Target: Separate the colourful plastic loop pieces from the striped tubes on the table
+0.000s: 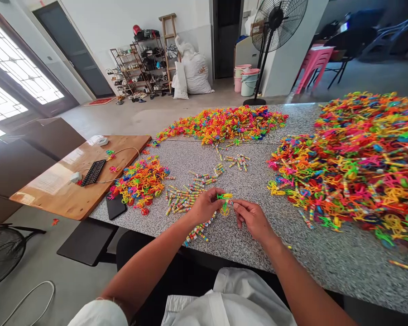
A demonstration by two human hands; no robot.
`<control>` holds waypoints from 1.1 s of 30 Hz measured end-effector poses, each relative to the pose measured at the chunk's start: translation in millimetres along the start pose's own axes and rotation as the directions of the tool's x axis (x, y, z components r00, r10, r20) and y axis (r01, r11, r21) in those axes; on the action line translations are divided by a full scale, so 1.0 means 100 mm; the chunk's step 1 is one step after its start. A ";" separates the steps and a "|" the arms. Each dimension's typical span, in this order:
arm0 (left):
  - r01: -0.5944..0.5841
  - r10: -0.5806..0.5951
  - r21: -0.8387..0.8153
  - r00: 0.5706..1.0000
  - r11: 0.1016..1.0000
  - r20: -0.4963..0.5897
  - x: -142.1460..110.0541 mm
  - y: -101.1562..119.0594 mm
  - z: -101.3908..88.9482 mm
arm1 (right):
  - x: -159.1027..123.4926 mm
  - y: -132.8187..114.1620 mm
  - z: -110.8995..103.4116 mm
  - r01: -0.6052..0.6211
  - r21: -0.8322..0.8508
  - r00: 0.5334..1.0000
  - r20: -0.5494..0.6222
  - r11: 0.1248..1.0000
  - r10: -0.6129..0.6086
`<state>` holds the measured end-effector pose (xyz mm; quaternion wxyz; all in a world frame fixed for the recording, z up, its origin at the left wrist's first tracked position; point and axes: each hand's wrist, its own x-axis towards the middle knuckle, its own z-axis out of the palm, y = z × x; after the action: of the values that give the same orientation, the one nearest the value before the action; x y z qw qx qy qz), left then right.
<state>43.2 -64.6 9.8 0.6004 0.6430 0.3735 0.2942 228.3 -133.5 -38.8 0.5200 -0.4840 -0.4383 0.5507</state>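
Observation:
Close to the table's front edge, my left hand (207, 206) pinches a small green and yellow plastic piece (225, 196). My right hand (253, 219) is closed at the fingertips on a short patterned tube (230, 202), which meets the plastic piece; whether they are joined I cannot tell. Beside and under my left hand lies a spread of short printed tubes (181, 199). Further left sits a small heap of bright plastic pieces (144, 179). A large heap of colourful pieces, some with tubes (356, 163), covers the right side.
Another colourful heap (224, 124) lies along the speckled table's (258, 181) far edge. Left of it stands a wooden board (61, 181) with a black rack (94, 173) and a cable. A black phone-like slab (116, 207) rests by the left edge. A fan (275, 27) stands beyond.

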 end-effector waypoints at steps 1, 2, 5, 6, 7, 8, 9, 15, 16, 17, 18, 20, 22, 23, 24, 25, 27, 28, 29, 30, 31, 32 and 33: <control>0.003 -0.003 0.009 1.000 1.000 -0.003 0.00 0.00 0.00 | 0.00 0.01 -0.01 0.001 -0.026 1.000 0.002 1.000 -0.001; 0.005 -0.005 0.017 1.000 1.000 -0.007 -0.01 -0.01 0.00 | -0.01 0.01 -0.01 0.000 -0.059 1.000 0.009 0.998 0.000; 0.022 -0.021 0.028 1.000 0.999 -0.022 -0.03 -0.03 0.01 | -0.03 -0.04 -0.04 -0.017 -0.156 0.999 0.049 0.988 0.025; 0.032 -0.031 0.027 0.999 0.999 -0.030 -0.05 -0.03 0.02 | -0.04 -0.06 -0.04 -0.027 -0.178 0.997 0.070 0.984 0.040; 0.045 -0.044 0.021 0.998 0.999 -0.037 -0.05 -0.04 0.03 | -0.05 -0.07 -0.03 -0.037 -0.191 0.994 0.093 0.981 0.055; 0.056 -0.055 0.012 0.997 0.998 -0.045 -0.06 -0.05 0.04 | -0.07 -0.08 -0.02 -0.046 -0.194 0.992 0.110 0.980 0.069; 0.063 -0.063 0.008 0.997 0.998 -0.048 -0.06 -0.06 0.05 | -0.09 -0.08 -0.01 -0.057 -0.186 0.990 0.118 0.981 0.080; 0.063 -0.054 0.154 0.996 0.986 -0.066 0.01 -0.04 0.03 | -0.06 0.01 -0.14 -0.159 -0.119 0.987 0.001 0.980 0.161; 0.064 -0.045 0.205 0.994 0.977 -0.096 0.00 -0.02 0.00 | -0.02 -0.02 -0.27 -0.171 -0.134 0.983 -0.084 0.976 0.161; 0.062 -0.034 0.249 0.992 0.966 -0.118 -0.02 -0.01 -0.04 | 0.02 -0.08 -0.43 -0.172 -0.134 0.971 -0.190 0.976 0.145; 0.055 -0.021 0.277 0.992 0.959 -0.125 -0.06 0.01 -0.09 | 0.06 -0.17 -0.61 -0.155 -0.115 0.944 -0.308 0.981 0.113; 0.029 -0.002 0.277 0.995 0.960 -0.097 -0.18 0.02 -0.21 | 0.08 -0.41 -0.99 -0.026 -0.005 0.851 -0.525 1.000 0.020; 0.004 0.015 0.246 0.997 0.969 -0.075 -0.33 0.00 -0.34 | -0.01 -0.66 -1.25 0.122 0.072 0.759 -0.650 0.990 -0.046; -0.003 0.026 0.238 0.996 0.971 -0.091 -0.41 -0.02 -0.41 | -0.11 -0.76 -1.30 0.112 0.076 0.751 -0.659 0.991 -0.035; -0.011 0.042 0.234 0.991 0.972 -0.127 -0.49 -0.05 -0.47 | -0.24 -0.82 -1.28 0.064 0.057 0.786 -0.618 0.996 -0.015; -0.016 0.058 0.237 0.983 0.971 -0.173 -0.57 -0.08 -0.52 | -0.40 -0.84 -1.19 0.025 0.012 0.842 -0.539 1.000 -0.014; -0.037 0.100 0.230 0.959 0.972 -0.267 -0.72 -0.16 -0.60 | -0.75 -0.74 -0.85 -0.159 -0.066 0.982 -0.117 0.985 0.150; -0.054 0.126 0.225 0.939 0.973 -0.319 -0.78 -0.20 -0.63 | -0.92 -0.62 -0.64 -0.249 -0.130 0.955 0.129 0.960 0.265; -0.071 0.149 0.217 0.919 0.974 -0.366 -0.84 -0.25 -0.66 | -1.07 -0.45 -0.41 -0.345 -0.230 0.849 0.336 0.910 0.407; -0.092 0.174 0.208 0.892 0.974 -0.418 -0.90 -0.29 -0.69 | -1.19 -0.24 -0.17 -0.397 -0.342 0.708 0.477 0.852 0.521; -0.109 0.198 0.209 0.860 0.972 -0.470 -0.96 -0.33 -0.72 | -1.27 -0.01 0.05 -0.381 -0.422 0.645 0.516 0.823 0.563; -0.121 0.222 0.222 0.824 0.968 -0.521 -1.02 -0.36 -0.76 | -1.31 0.24 0.26 -0.360 -0.498 0.612 0.512 0.789 0.602; -0.127 0.247 0.242 0.785 0.962 -0.568 -1.10 -0.38 -0.80 | -1.31 0.46 0.44 -0.381 -0.572 0.579 0.465 0.727 0.670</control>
<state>-88.0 -111.8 -12.1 0.3568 0.6069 0.5028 0.5016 176.5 -266.1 -67.2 0.0291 -0.4712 -0.5254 0.7079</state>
